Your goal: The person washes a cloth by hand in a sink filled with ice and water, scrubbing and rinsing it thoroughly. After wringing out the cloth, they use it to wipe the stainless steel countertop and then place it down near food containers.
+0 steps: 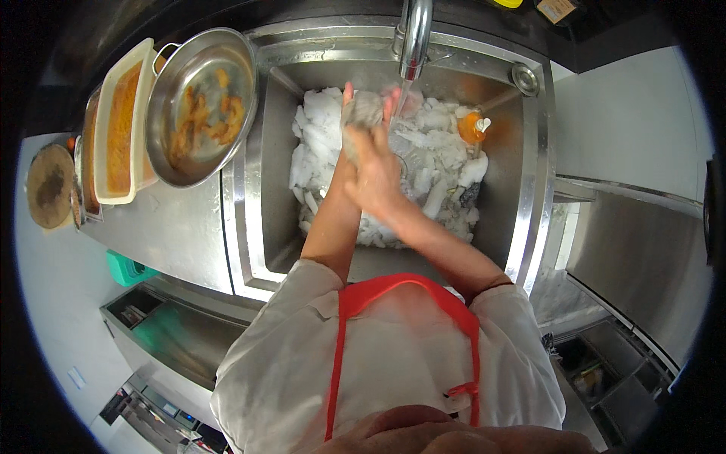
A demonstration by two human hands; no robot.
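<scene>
Under the chrome faucet (416, 42), my left hand (370, 102) is stretched out over the steel sink (513, 170), its fingertips apart. A blurred grey cloth (364, 110) lies over its palm and wrist. My right hand (374, 170) crosses over my left wrist, its fingers on the cloth's lower part. A thin stream of water (404, 96) falls just right of my left fingers. White chunks of ice (323, 130) cover much of the sink floor. An orange bottle with a white pump (472, 127) stands at the sink's right side.
Left of the sink, an oval steel basin (247, 113) holds orange-brown pieces in liquid. Beside it stands a cream rectangular tub (102, 153) with orange contents. A round wooden board (51, 184) is farther left. A round metal strainer or stopper (525, 79) sits on the sink's back right corner.
</scene>
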